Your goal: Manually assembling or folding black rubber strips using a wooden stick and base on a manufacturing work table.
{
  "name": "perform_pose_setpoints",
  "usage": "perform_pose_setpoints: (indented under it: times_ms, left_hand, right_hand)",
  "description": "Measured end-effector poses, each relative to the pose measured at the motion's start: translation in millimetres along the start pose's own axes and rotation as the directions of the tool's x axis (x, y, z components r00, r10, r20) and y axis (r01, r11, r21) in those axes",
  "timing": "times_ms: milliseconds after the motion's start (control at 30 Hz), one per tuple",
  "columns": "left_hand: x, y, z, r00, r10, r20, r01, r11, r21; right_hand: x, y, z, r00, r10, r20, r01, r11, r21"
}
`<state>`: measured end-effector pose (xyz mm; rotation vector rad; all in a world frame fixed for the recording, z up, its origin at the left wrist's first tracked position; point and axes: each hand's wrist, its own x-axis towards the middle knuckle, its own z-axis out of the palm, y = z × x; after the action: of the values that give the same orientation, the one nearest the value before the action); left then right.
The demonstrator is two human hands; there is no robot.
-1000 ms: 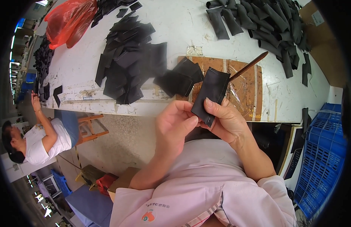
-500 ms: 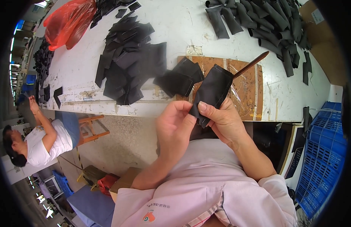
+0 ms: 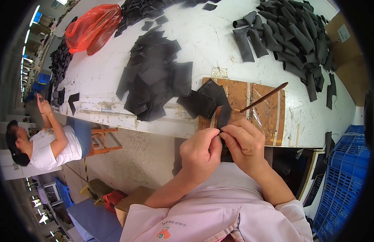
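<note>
White worktop (image 3: 219,44) carries black pieces; at six o'clock our left hand (image 3: 199,151) and right hand (image 3: 245,143) pinch one black piece (image 3: 224,117) upright between fingers, steadying its edge.

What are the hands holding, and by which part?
Both hands, left hand and right hand, pinch one black fabric piece at its lower end; the rest stands up above the fingertips.
</note>
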<state>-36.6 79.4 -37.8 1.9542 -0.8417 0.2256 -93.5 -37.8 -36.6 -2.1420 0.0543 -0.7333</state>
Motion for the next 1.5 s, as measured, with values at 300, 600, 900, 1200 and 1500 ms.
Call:
perform_pose_setpoints:
  times_ms: [300,600,900,1200,1500]
  left_hand:
    - [7.1,-0.2,-5.5,0.784,-0.590,0.192,0.552,0.522,-0.651]
    - [-3.0,-6.1,-6.0,0.969,-0.246,-0.012,0.222,0.893,-0.392]
    - [22.8,-6.1,-25.0,0.725,-0.406,0.555,0.626,0.053,-0.778]
    - [15.5,-4.0,-9.8,0.823,-0.514,0.242,0.548,0.606,-0.577]
    - [17.8,-10.2,-22.3,0.805,-0.480,0.348,0.564,0.441,-0.698]
  right_hand:
    - [-1.2,2.1,10.2,0.994,0.107,0.001,-0.107,0.994,-0.013]
    - [4.6,-0.3,7.5,0.997,0.069,-0.031,-0.069,0.997,-0.014]
    - [9.6,-10.7,-0.5,0.992,0.127,-0.016,-0.126,0.991,0.033]
    - [7.4,5.2,2.4,0.659,0.482,0.577,-0.708,0.139,0.692]
    - [1.1,12.8,6.3,0.689,0.459,0.561,-0.660,0.075,0.748]
